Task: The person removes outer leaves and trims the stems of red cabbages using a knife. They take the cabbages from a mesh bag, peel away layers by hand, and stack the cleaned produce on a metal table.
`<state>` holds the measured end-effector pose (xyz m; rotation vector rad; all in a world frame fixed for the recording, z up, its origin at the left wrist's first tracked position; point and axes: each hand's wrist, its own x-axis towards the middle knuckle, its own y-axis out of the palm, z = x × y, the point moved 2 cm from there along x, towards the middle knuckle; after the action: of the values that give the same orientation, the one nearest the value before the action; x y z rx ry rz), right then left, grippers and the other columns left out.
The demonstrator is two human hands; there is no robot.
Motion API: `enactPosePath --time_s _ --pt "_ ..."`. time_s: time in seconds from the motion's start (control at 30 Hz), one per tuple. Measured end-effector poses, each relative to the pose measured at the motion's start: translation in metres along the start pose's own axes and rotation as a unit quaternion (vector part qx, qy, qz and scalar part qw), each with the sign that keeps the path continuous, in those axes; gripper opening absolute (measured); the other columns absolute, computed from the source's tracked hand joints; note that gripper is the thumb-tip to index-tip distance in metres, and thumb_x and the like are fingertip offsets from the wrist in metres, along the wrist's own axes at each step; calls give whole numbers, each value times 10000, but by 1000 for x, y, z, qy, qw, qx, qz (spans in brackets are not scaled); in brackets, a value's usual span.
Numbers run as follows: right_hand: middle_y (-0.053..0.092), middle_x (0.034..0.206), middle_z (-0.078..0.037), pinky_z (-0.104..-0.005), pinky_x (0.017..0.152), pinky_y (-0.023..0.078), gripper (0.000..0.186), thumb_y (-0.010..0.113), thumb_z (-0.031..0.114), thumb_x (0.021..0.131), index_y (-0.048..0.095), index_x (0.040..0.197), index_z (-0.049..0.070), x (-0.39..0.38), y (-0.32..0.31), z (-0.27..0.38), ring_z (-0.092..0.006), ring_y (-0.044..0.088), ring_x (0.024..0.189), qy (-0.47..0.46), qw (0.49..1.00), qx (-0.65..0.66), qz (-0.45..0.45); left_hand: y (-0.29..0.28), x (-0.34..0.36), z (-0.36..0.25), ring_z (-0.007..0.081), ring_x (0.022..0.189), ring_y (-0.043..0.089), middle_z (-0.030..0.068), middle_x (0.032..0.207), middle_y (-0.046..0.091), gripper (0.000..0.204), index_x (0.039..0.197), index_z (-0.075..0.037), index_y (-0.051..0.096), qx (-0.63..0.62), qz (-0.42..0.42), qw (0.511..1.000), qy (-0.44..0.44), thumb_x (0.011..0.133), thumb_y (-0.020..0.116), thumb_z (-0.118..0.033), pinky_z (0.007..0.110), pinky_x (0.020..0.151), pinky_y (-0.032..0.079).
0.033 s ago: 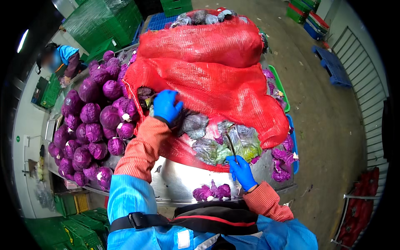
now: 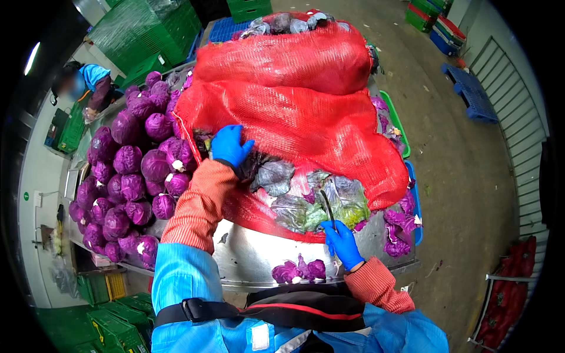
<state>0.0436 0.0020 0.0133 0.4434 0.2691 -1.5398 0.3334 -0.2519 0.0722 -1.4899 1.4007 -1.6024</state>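
Note:
My left hand (image 2: pixel 231 146), in a blue glove, is at the mouth of a red mesh bag (image 2: pixel 282 112), beside dark outer cabbage leaves (image 2: pixel 275 176). Its fingers are curled against the bag, and what they grip is hidden. In my blue-gloved right hand (image 2: pixel 342 245) is a slim, dark-bladed knife (image 2: pixel 327 203), its blade pointing away from me. The blade lies over loose green-purple leaves (image 2: pixel 347 197) on the mesh. Closer to me, purple leaf scraps (image 2: pixel 299 270) rest on the metal table (image 2: pixel 247 253).
Peeled red cabbages (image 2: pixel 141 162) are heaped on the left. At the right edge stand a green crate (image 2: pixel 395 123) and a blue crate (image 2: pixel 417 206), with purple leaves (image 2: pixel 400 232) alongside. A person (image 2: pixel 88 85) works at the far left. A blue pallet (image 2: pixel 469 94) is on the right.
My left hand has shifted slightly left and away from me at the bag's mouth. My right hand with the knife has barely moved.

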Motion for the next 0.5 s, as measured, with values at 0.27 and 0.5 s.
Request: enactPosePath --time_s 0.27,0.5 --pt "538 701 12 -223 499 384 221 529 242 913 587 1021 59 21 13 3 -49 453 577 -27 997 -42 60 -28 -50 -25 235 823 592 128 924 590 317 1020 -33 611 -347 15 932 -108 795 672 -247 322 748 469" --pt "509 649 -16 -234 442 366 260 525 298 912 570 1013 62 83 69 30 -81 453 512 -24 988 -23 150 8 -92 32 350 971 543 234 1017 564 573 1099 36 531 -176 -37 972 -149 743 699 -381 382 862 430"
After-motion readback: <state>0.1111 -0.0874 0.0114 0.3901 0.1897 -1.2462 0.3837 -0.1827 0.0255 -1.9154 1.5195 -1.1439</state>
